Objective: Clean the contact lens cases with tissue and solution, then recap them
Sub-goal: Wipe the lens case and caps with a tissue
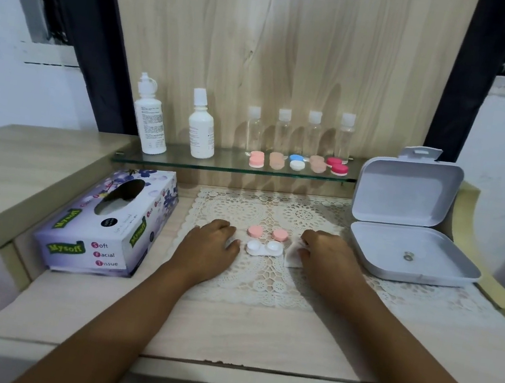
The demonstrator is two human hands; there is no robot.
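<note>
An uncapped white contact lens case (264, 248) lies on the lace mat (263, 279) between my hands. Its two pink caps (266, 233) sit just behind it, off the case. My left hand (210, 244) rests on the mat just left of the case, fingers loosely curled and holding nothing. My right hand (327, 256) lies on the right and its curled fingers hold a folded white tissue (293, 256) against the mat. Two white solution bottles (153, 119) stand on the glass shelf (231, 168) behind.
Several capped lens cases (298, 163) and small clear bottles (313, 134) line the glass shelf. A tissue box (109, 228) lies at the left. An open white plastic box (401, 248) stands at the right. Bare wood lies in front of the mat.
</note>
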